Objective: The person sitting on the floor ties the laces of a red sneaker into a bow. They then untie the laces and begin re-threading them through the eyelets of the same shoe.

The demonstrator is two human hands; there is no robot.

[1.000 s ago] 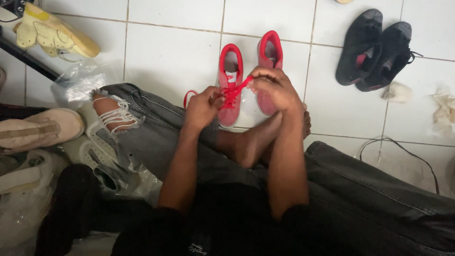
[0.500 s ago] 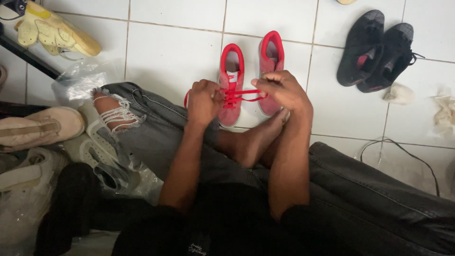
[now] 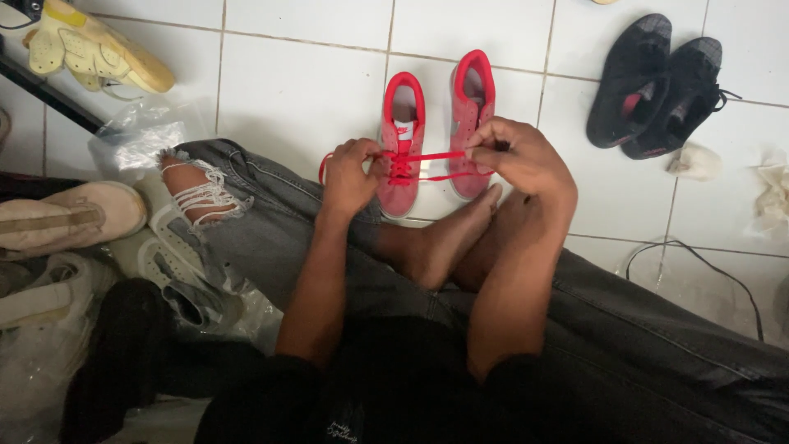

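Note:
A pair of red sneakers stands on the white tiled floor ahead of my crossed legs: the left sneaker [image 3: 400, 123] and the right sneaker [image 3: 471, 99]. A red shoelace [image 3: 427, 156] runs taut across the left sneaker between my hands. My left hand [image 3: 349, 174] pinches one end at the sneaker's left side. My right hand [image 3: 519, 156] grips the other end, pulled out to the right over the right sneaker's toe. My bare foot [image 3: 448, 238] rests just below the sneakers.
A pair of black shoes [image 3: 653, 82] lies at the upper right, with crumpled white cloths [image 3: 694, 160] beside them. Yellow insoles [image 3: 90, 53] lie at upper left. Beige and white shoes [image 3: 74, 215] and plastic bags [image 3: 136, 140] crowd the left. A black cable [image 3: 699, 259] loops at right.
My right hand has pulled its lace end outward to the right, stretching the lace straight across the left sneaker. My left hand stayed near the sneaker's left side.

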